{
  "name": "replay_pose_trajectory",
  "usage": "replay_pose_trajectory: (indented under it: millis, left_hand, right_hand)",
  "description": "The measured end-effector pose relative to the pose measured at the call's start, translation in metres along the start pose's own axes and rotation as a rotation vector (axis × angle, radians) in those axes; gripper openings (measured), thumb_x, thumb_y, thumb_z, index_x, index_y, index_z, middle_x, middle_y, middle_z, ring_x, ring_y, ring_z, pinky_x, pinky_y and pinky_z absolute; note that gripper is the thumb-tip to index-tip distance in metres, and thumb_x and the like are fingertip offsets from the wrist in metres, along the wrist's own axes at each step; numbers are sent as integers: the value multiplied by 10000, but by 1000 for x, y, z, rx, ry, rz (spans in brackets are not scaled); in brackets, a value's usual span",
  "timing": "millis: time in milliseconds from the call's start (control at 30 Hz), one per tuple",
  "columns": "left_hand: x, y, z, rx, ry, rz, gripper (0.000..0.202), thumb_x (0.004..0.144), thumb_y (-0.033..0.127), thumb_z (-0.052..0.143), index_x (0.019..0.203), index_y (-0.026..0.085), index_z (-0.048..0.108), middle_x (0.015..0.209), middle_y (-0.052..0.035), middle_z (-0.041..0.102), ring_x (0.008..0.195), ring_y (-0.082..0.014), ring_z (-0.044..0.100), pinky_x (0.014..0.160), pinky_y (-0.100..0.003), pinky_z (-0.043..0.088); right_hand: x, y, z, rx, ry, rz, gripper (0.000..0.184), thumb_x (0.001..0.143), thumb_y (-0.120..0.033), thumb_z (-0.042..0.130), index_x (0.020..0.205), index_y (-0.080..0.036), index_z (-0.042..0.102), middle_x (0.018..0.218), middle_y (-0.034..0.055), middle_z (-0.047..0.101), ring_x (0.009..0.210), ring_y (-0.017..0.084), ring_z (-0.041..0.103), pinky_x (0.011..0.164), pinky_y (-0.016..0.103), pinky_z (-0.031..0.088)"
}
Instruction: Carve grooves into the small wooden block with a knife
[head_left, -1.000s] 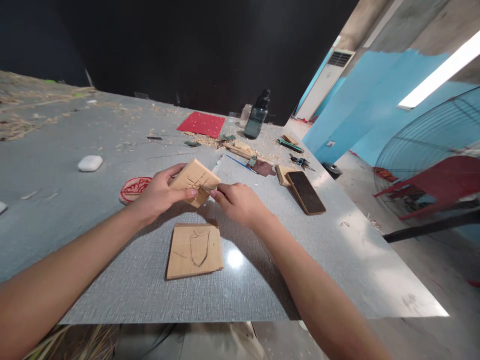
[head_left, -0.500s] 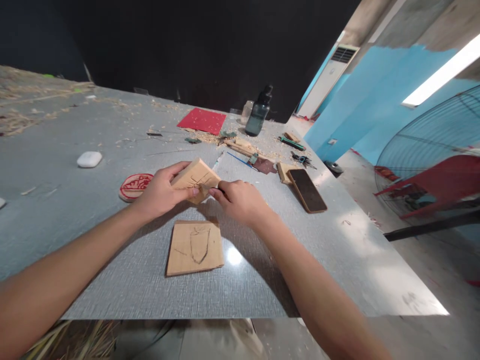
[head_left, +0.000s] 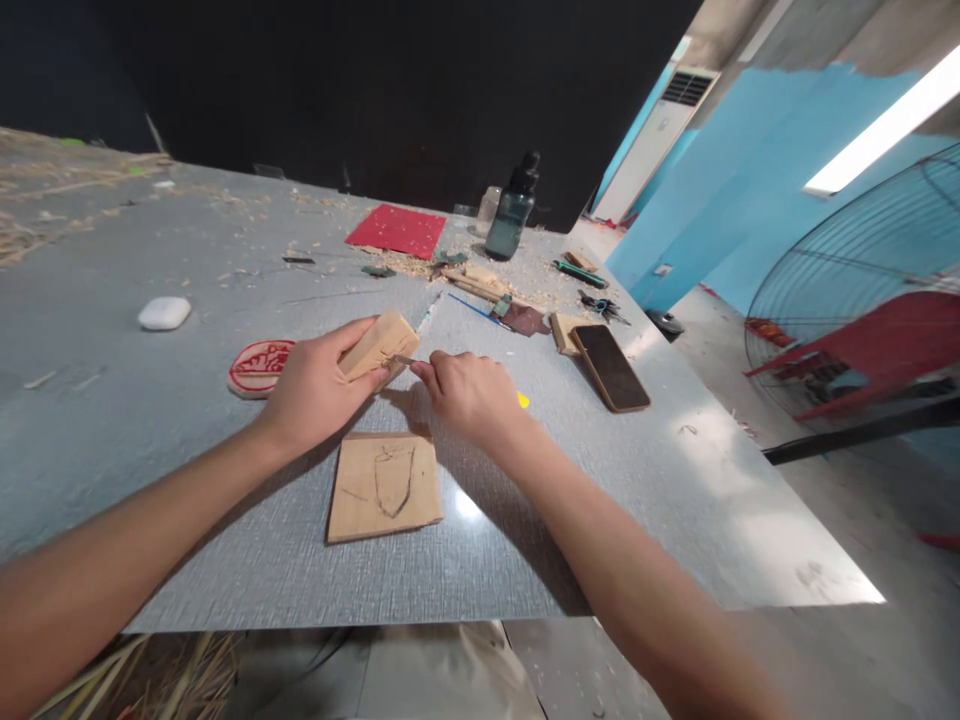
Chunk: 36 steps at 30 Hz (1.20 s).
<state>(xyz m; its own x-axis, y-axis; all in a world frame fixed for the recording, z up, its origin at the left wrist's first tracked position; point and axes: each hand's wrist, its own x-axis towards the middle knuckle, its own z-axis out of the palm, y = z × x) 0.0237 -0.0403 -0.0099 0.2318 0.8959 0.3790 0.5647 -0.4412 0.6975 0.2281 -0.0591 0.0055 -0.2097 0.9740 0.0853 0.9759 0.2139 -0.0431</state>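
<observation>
While gripped, the pale wooden block (head_left: pixel 377 345) shows smooth, squared edges.

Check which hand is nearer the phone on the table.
Right. The right hand sits beside the phone, with bare table between them; the left hand is farther off, gripping a wood block on the far side of the right hand.
</observation>
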Motion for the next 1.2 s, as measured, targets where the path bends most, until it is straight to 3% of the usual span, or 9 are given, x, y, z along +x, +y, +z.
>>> replay_pose_trajectory:
  millis: [200,300,400,633,767,1000,1200]
  left_hand:
    - [-1,0,4,33,22,-6,457,898,347,722,1353,297,711,1180,-1,788,1019,-260,704,817,-293,504]
    - [2,-1,6,-106,21,-38,431,861,323,757,1289,281,728,1195,-10,779,1065,-265,699,883,-322,522]
    - [6,-4,6,-310,13,-136,420,776,319,821,1184,254,745,1101,-11,777,1007,-272,711,841,-353,555]
    - [8,-5,8,-563,-4,-222,541,720,353,887,1224,246,722,1141,-48,772,986,-279,726,835,-391,593]
    - [9,-3,5,-461,-7,-185,505,729,331,867,1205,235,729,1104,-39,777,983,-275,725,810,-352,591]
    - [3,1,0,-144,4,-23,430,839,331,778,1266,296,739,1122,-13,777,1013,-277,698,889,-352,543]
    - [-3,2,2,-89,44,13,444,867,306,753,1310,312,722,1177,-2,776,1056,-277,695,924,-341,518]
  right_hand:
    - [0,0,0,17,-29,3,637,1140,-566,267,1085,-175,766,986,170,799,846,286,749,705,356,468]
    - [1,3,2,36,-30,-14,625,1143,-550,271,1070,-176,767,991,166,800,850,286,745,708,358,462]
    - [1,5,1,63,-30,-28,599,1140,-542,287,1082,-186,764,997,159,800,856,281,738,711,352,452]
    - [-2,-2,-10,86,-17,-36,591,1140,-547,273,1111,-199,750,1004,145,801,838,276,729,709,349,438]
    - [-3,-1,-12,75,-23,-44,588,1140,-546,290,1098,-189,755,982,143,801,835,280,735,694,344,434]
    - [-6,-3,-9,25,-18,-22,593,1136,-557,294,1126,-173,747,969,164,790,838,296,748,694,347,456]
    - [-4,-8,-1,37,-16,-2,609,1144,-543,255,1129,-165,733,967,174,787,844,286,746,721,352,480]
